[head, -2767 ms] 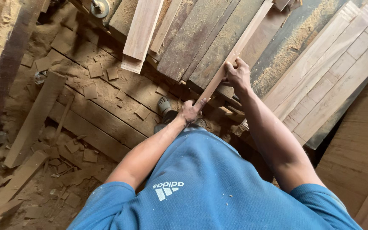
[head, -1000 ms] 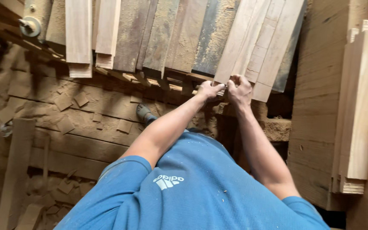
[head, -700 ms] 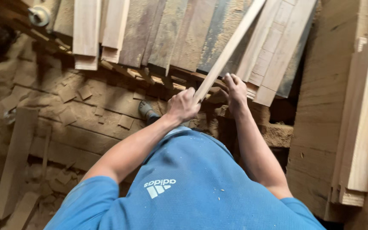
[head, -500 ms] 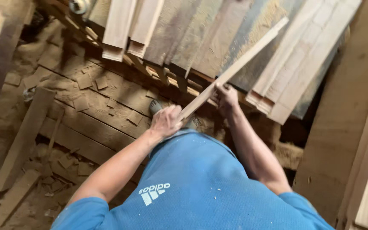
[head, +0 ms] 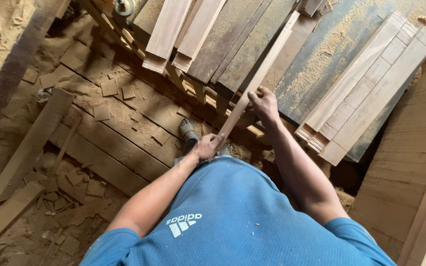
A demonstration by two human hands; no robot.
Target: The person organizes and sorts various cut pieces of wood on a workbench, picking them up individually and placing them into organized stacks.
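Setting: sawdust-strewn workshop floor of dark wooden planks, seen from above, with a grey, dust-covered metal machine table ahead of the person.
Thing in hand: one long, thin, pale wooden strip, held in the air over the near edge of the table.
Long axis: the strip runs on a slant from its near end, low and toward the left by the person's waist, up and away to the right over the planks on the table.
Left hand: clenched round the near end of the strip, close to the body.
Right hand: closed on the strip higher up, its fingers wrapped over the edge; it is the hand farther from the body and nearer the table.
Relation: both hands are on the same strip, apart from each other along its length, the left below and behind the right.
On the table: a bundle of light, flat wooden boards laid side by side at the right, about five as far as the edges can be counted; several darker weathered planks to the left of the strip.
On the floor: many small square wooden offcuts, too scattered to count; one grey shoe just beside the left hand.
Clothing: blue short-sleeved shirt.
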